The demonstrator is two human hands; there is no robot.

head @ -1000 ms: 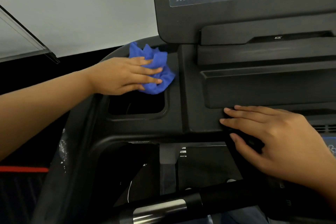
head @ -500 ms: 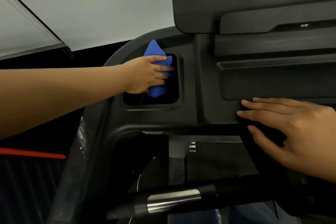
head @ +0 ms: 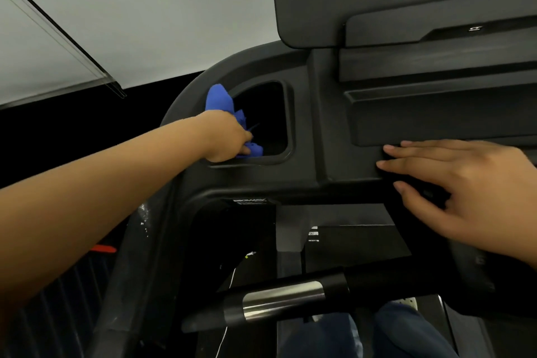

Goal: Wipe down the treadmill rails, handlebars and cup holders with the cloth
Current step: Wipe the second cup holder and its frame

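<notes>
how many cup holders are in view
1: the cup holder left of the console, where the left hand holds the blue cloth. Another may lie out of frame on the right.

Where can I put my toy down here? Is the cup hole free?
Not really: the left hand holds the blue cloth in the left side of the cup holder, so only its right half is open. Free spots: the long tray under the console, above the right hand, and the bare panel between the cup holder and that hand.
</notes>
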